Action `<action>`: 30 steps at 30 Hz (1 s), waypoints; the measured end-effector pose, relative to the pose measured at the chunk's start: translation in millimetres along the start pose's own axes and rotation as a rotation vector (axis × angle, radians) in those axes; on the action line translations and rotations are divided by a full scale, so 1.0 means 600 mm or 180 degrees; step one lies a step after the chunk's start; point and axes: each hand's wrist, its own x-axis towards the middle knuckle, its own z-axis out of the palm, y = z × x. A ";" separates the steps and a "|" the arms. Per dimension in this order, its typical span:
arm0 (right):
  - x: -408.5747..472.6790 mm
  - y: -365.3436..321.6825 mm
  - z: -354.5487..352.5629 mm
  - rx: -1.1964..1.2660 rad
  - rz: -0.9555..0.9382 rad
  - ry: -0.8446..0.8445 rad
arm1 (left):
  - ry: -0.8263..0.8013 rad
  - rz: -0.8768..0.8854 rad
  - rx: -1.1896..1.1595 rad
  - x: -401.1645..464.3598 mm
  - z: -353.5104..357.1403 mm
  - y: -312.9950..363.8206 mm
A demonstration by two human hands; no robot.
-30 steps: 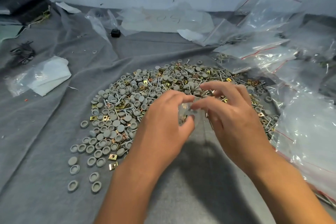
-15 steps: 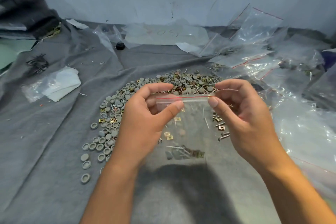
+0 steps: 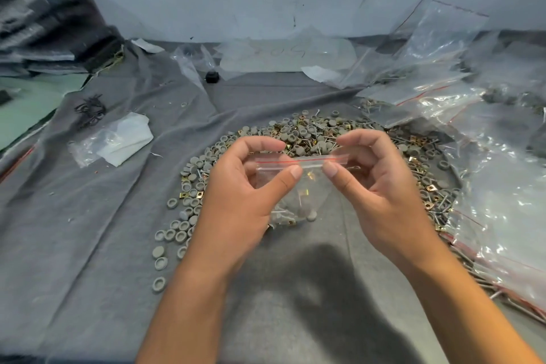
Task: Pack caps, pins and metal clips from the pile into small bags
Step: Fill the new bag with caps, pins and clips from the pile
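Observation:
A small clear zip bag with a red line along its top hangs in the air over the grey cloth. My left hand pinches its top strip at the left, thumb in front. My right hand pinches the same strip at the right, and the two thumbs nearly meet at the middle. Grey caps, pins and gold clips lie in the bottom of the bag. The pile of grey caps, thin pins and gold metal clips spreads behind and around both hands.
A heap of clear zip bags covers the right side. A folded white plastic packet lies at the left, with a black tangle behind it. Dark folded cloth is stacked at the back left. A wall stands behind.
Both hands lifted the bag up from the pile and stretched its top between them. Since half a second ago my thumbs have slid towards each other along the strip.

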 end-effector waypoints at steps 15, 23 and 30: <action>-0.009 -0.021 -0.003 0.0588 0.0201 0.0181 | 0.0199 0.0246 0.0051 -0.011 0.012 0.017; 0.004 -0.014 0.004 0.0781 0.0273 0.0227 | -0.0020 0.0248 -0.0283 0.016 0.007 -0.009; 0.016 0.000 0.022 0.0587 0.0297 0.0162 | -0.0213 0.0295 -0.0098 0.029 -0.016 -0.023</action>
